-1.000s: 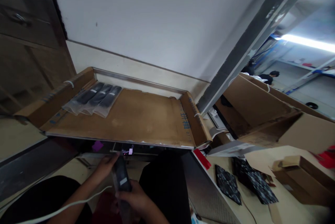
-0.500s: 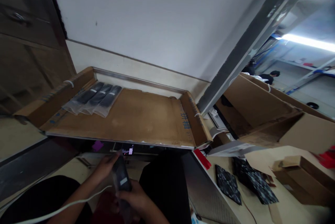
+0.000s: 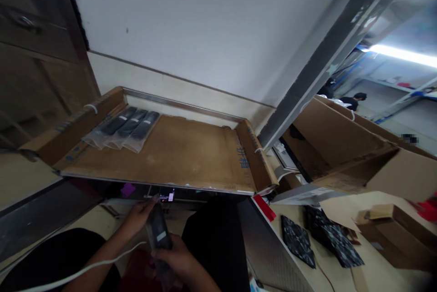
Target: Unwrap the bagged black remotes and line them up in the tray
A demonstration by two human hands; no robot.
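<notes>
Low in the view, both my hands hold a dark remote control [image 3: 159, 230] wrapped in a clear plastic bag, with a small white label on it. My left hand [image 3: 138, 217] grips its upper end from the left. My right hand [image 3: 175, 258] is closed around its lower end. Above them a flat cardboard tray [image 3: 191, 160] rests on a ledge, with three bagged dark remotes [image 3: 128, 127] lying side by side at its far left. A white cable [image 3: 85, 269] crosses my left forearm.
A small lit device [image 3: 167, 197] sits under the tray's front edge, beside a purple tag [image 3: 127, 189]. To the right are open cardboard boxes [image 3: 344, 151], black patterned panels [image 3: 317, 237] on a table, and a person's head [image 3: 357, 97] far back.
Almost nothing moves. My hands keep their hold on the bagged remote, shifting it only slightly, and the view drifts a little.
</notes>
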